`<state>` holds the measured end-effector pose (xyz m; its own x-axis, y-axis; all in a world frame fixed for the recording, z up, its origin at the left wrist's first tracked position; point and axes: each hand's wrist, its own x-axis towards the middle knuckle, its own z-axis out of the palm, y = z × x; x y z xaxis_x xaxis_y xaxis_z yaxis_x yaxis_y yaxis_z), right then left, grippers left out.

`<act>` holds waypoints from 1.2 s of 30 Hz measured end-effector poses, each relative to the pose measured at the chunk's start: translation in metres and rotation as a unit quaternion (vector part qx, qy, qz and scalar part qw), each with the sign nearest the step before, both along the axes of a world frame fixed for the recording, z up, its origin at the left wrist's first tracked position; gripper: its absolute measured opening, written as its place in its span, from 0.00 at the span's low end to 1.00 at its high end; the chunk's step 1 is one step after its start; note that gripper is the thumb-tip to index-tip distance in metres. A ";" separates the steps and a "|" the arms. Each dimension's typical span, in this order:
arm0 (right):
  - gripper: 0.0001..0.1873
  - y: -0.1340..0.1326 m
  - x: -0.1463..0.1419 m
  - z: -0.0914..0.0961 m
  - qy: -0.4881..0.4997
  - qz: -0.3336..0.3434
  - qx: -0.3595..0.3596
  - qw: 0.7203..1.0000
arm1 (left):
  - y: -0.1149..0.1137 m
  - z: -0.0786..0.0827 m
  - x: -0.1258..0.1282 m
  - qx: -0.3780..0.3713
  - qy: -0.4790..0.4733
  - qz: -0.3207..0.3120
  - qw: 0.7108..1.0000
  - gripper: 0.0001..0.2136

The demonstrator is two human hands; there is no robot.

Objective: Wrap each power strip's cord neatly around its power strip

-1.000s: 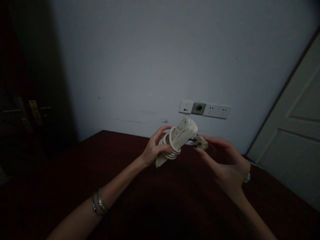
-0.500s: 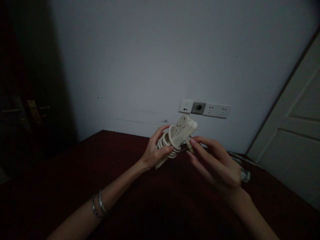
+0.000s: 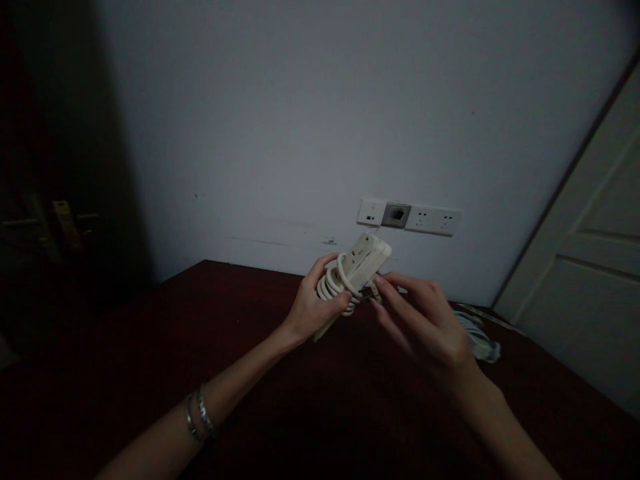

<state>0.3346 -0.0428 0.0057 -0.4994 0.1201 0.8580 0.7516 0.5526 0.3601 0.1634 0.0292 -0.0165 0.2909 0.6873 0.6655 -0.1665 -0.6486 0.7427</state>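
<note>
A cream power strip (image 3: 363, 257) with its cord (image 3: 332, 285) coiled round its middle is held up above a dark red-brown table (image 3: 210, 313). My left hand (image 3: 311, 308) is wrapped round the coiled part, thumb over the loops. My right hand (image 3: 423, 320) is just right of the strip, its fingertips pinched at the plug end of the cord (image 3: 375, 291), which is mostly hidden behind the fingers. Two bangles (image 3: 197, 413) sit on my left wrist.
A row of wall sockets (image 3: 410, 218) is on the grey wall behind the strip. A pale bundle (image 3: 477, 333), hard to make out, lies on the table at the right. A white door (image 3: 585, 267) stands at the far right; a dark door with a handle (image 3: 60, 220) is at the left.
My right hand has moved left with the plug, from out beside the strip to close against its lower side. The plug, plainly visible a second ago, is mostly covered by the fingers.
</note>
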 end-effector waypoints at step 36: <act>0.16 0.008 0.008 -0.007 0.001 0.028 -0.066 0.997 | 0.009 -0.008 0.002 0.019 0.091 0.081 0.992 0.33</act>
